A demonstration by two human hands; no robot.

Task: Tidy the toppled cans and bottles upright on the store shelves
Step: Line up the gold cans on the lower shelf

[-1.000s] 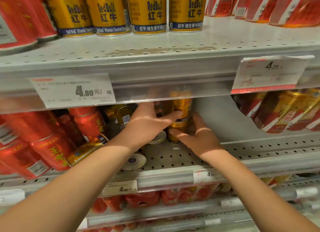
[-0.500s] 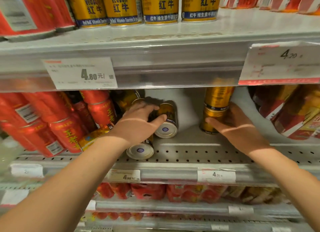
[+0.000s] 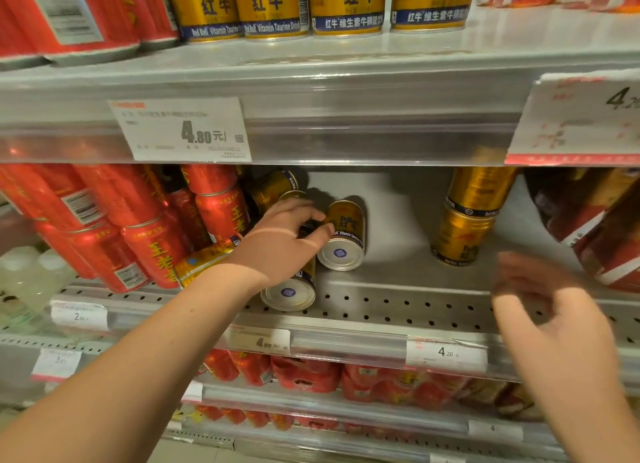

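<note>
While the left hand was seen low over the middle shelf, its fingers were curled and its thumb was set against the side of the rear toppled can; whether that can was actually clasped could not be told. The right hand was blurred, held in front of the shelf edge with its fingers spread, and nothing was held in it. The rear toppled can was found on its side with its pale base turned outward, just beside the front toppled can, which was partly covered by the wrist. A third gold can was seen tilted behind them against the red cans, and a stacked pair of gold cans was stood upright well apart to the right. The toppled cans were judged to be full and so fairly heavy for their size, stiff-walled, smooth and rather slippery, and apt to roll when nudged. A hold around the middle of the barrel, thumb on one side and fingers on the other, was judged best, so that each could be tipped onto its base and set down gently, with denting avoided
</note>
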